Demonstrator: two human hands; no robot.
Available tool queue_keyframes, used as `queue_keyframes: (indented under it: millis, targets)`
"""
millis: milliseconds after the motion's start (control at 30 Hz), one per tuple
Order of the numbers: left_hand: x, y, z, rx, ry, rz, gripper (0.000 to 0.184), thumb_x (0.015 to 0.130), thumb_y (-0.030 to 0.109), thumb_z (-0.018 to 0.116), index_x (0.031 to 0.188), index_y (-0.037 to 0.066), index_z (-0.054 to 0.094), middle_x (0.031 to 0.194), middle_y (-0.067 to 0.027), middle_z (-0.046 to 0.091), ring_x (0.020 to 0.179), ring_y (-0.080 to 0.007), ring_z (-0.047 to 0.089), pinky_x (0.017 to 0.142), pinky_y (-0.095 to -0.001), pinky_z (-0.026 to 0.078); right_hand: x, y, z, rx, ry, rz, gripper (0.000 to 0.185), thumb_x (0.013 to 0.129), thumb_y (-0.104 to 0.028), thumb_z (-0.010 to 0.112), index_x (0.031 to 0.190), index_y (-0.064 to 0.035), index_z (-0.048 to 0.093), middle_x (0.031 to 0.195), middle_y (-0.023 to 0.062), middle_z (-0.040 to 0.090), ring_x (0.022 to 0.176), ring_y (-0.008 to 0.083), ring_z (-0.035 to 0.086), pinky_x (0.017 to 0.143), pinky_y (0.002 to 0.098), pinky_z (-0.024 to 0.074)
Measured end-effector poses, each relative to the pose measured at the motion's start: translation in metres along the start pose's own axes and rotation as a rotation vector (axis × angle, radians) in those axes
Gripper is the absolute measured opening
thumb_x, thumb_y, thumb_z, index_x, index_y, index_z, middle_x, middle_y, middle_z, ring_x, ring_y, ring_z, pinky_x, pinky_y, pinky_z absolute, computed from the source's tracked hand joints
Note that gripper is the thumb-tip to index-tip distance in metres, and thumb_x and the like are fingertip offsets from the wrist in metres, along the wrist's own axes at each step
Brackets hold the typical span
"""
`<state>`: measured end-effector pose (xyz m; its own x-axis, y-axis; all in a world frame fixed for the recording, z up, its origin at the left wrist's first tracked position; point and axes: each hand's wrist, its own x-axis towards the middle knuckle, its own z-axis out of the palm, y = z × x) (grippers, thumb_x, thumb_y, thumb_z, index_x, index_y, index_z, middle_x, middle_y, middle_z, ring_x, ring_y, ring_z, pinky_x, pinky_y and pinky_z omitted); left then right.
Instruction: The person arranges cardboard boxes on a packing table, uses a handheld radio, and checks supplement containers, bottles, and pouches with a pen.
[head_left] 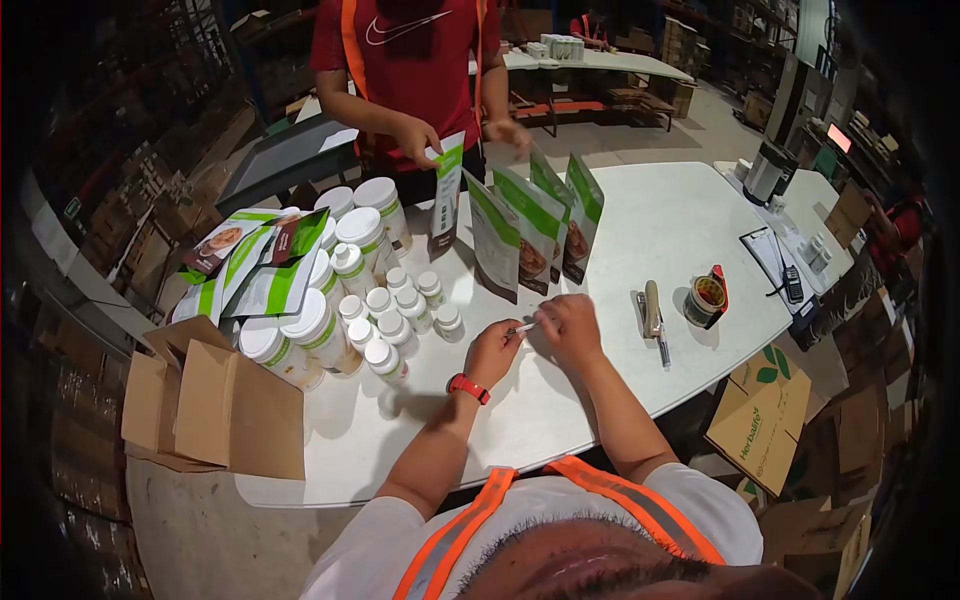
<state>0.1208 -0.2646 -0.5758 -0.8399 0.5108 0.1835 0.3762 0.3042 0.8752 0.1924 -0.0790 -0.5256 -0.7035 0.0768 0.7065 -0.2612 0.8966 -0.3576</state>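
Observation:
My left hand, with a red watch on its wrist, is closed around a slim pen-like item just above the white table. At the item's other end, the fingers of my right hand are pinched together; whether they grip it or a small part of it is hard to see. Several green-and-white pouches stand upright just beyond my hands. To the left of my left hand are small white bottles in a cluster, with one small bottle slightly apart.
Large white tubs and a pile of pouches fill the table's left side, by an open carton. A box cutter, a marker and a tape dispenser lie right. Opposite, a person's hand holds a pouch.

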Motion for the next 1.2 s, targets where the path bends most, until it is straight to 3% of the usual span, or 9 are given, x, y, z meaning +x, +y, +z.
queue_keyframes:
  millis: [133, 233, 400, 600, 933, 1033, 1200]
  targets:
    - [-0.001, -0.006, 0.002, -0.047, 0.023, 0.036, 0.025, 0.098, 0.015, 0.072, 0.117, -0.001, 0.072, 0.094, -0.0099, 0.075, 0.080, -0.0137, 0.069, 0.073, -0.0289, 0.055, -0.017, -0.007, 0.015, -0.011, -0.224, -0.054, 0.016, 0.087, -0.020, 0.070, 0.098, -0.0090, 0.074, 0.098, 0.0094, 0.072, 0.098, 0.0327, 0.067, 0.093, 0.0473, 0.0479]
    - [0.000, -0.002, 0.001, -0.115, -0.003, 0.010, 0.025, 0.098, 0.014, 0.072, 0.118, -0.001, 0.072, 0.095, -0.0093, 0.075, 0.080, -0.0131, 0.069, 0.073, -0.0285, 0.055, -0.014, -0.006, 0.012, 0.084, -0.273, 0.028, 0.019, 0.085, -0.020, 0.070, 0.101, -0.0089, 0.073, 0.099, 0.0112, 0.072, 0.098, 0.0339, 0.067, 0.093, 0.0477, 0.0497]
    - [0.003, -0.017, 0.008, -0.220, 0.062, 0.055, 0.023, 0.096, 0.012, 0.074, 0.115, 0.001, 0.072, 0.098, -0.0079, 0.072, 0.080, -0.0137, 0.066, 0.073, -0.0275, 0.054, -0.021, 0.005, 0.021, 0.102, -0.245, 0.069, 0.020, 0.083, -0.017, 0.068, 0.100, -0.0079, 0.074, 0.098, 0.0129, 0.071, 0.095, 0.0358, 0.066, 0.091, 0.0481, 0.0511]
    - [0.001, -0.010, 0.000, 0.041, 0.233, 0.269, 0.019, 0.093, 0.009, 0.074, 0.110, 0.002, 0.073, 0.104, -0.0104, 0.065, 0.090, -0.0229, 0.065, 0.081, -0.0328, 0.055, -0.024, 0.015, 0.023, 0.061, -0.310, 0.158, 0.020, 0.079, -0.015, 0.068, 0.096, -0.0075, 0.075, 0.097, 0.0122, 0.068, 0.097, 0.0349, 0.065, 0.090, 0.0456, 0.0522]
    - [-0.003, 0.000, -0.001, 0.096, 0.070, 0.211, 0.020, 0.090, 0.010, 0.076, 0.107, 0.002, 0.075, 0.108, -0.0142, 0.069, 0.095, -0.0292, 0.067, 0.083, -0.0379, 0.055, -0.033, 0.016, 0.034, 0.072, -0.258, 0.098, 0.019, 0.076, -0.011, 0.067, 0.093, -0.0089, 0.075, 0.106, 0.0122, 0.069, 0.106, 0.0337, 0.064, 0.094, 0.0454, 0.0501]
    - [-0.002, -0.007, 0.000, 0.203, 0.082, 0.315, 0.020, 0.087, 0.009, 0.077, 0.105, 0.002, 0.075, 0.105, -0.0166, 0.070, 0.096, -0.0347, 0.067, 0.085, -0.0419, 0.055, -0.029, 0.011, 0.029, 0.093, -0.274, 0.120, 0.016, 0.075, -0.011, 0.066, 0.089, -0.0083, 0.074, 0.106, 0.0119, 0.070, 0.105, 0.0337, 0.064, 0.094, 0.0452, 0.0500]
    - [-0.001, -0.005, 0.000, 0.222, 0.063, 0.312, 0.017, 0.085, 0.008, 0.077, 0.101, 0.003, 0.076, 0.103, -0.0160, 0.071, 0.095, -0.0363, 0.067, 0.085, -0.0436, 0.054, -0.027, 0.017, 0.032, 0.168, -0.273, 0.119, 0.013, 0.076, -0.012, 0.066, 0.084, -0.0062, 0.073, 0.099, 0.0128, 0.071, 0.098, 0.0355, 0.064, 0.089, 0.0475, 0.0508]
